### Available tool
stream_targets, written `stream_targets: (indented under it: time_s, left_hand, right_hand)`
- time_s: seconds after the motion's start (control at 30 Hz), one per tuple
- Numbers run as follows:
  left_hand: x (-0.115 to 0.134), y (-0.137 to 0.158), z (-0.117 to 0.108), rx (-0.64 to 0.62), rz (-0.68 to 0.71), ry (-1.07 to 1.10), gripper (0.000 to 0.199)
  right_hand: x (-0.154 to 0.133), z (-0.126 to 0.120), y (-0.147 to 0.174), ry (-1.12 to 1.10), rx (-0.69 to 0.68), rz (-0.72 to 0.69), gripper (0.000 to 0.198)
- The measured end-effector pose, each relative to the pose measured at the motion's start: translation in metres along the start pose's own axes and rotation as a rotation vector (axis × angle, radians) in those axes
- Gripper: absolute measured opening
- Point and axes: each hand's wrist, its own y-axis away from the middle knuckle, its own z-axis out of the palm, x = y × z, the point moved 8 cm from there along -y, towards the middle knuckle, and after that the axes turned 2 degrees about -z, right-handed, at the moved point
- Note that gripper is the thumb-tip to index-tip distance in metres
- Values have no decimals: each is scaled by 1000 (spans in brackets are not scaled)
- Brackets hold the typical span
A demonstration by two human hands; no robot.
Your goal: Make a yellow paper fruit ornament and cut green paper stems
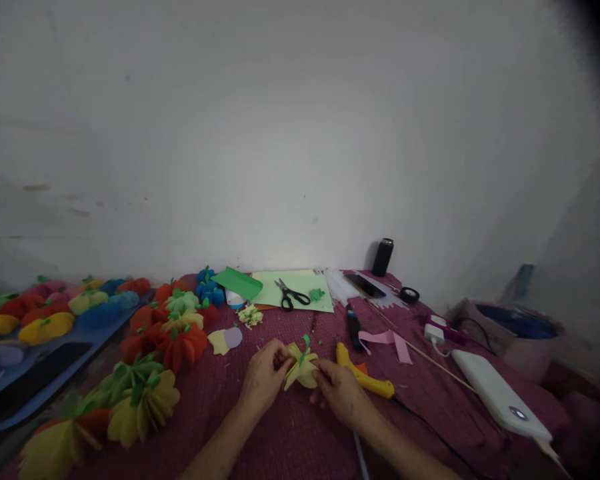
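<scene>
Between my two hands is a pale yellow paper pumpkin with folded petals and a green stem on top. My left hand pinches its left side between thumb and fingers. On the other side, my right hand grips the right edge with its fingertips. Just right of that hand lies a yellow glue gun with a dark cord. Yellow and lilac paper pieces lie left of my hands, near a small heap of yellow paper scraps.
Finished paper pumpkins crowd the left side, beside a blue tray. Black scissors rest on pale green paper at the back. A pink ribbon, a thin stick, a white power bank and a black can are rightward.
</scene>
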Motion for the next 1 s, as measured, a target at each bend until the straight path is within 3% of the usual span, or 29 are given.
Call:
stream_targets:
  time_s: [0.23, 0.37, 0.57, 0.77, 1.0]
  left_hand:
    - [-7, -5, 9, -184, -68, 91, 41]
    - [-11, -4, 12, -269, -65, 99, 25]
    - [-20, -5, 13, -301, -66, 101, 9]
    - [-16, -7, 4, -313, -71, 200, 33]
    - [-20, -11, -2, -255, -105, 248, 24]
  right_hand:
    - [-6, 13, 0, 24, -49, -18, 28]
    - [-12, 16, 2, 9, -95, -49, 28]
    - [-24, 12, 9, 79, -103, -108, 24]
    - [-22, 8, 17, 168, -76, -114, 24]
    - [-19, -8, 24, 301, -40, -73, 28]
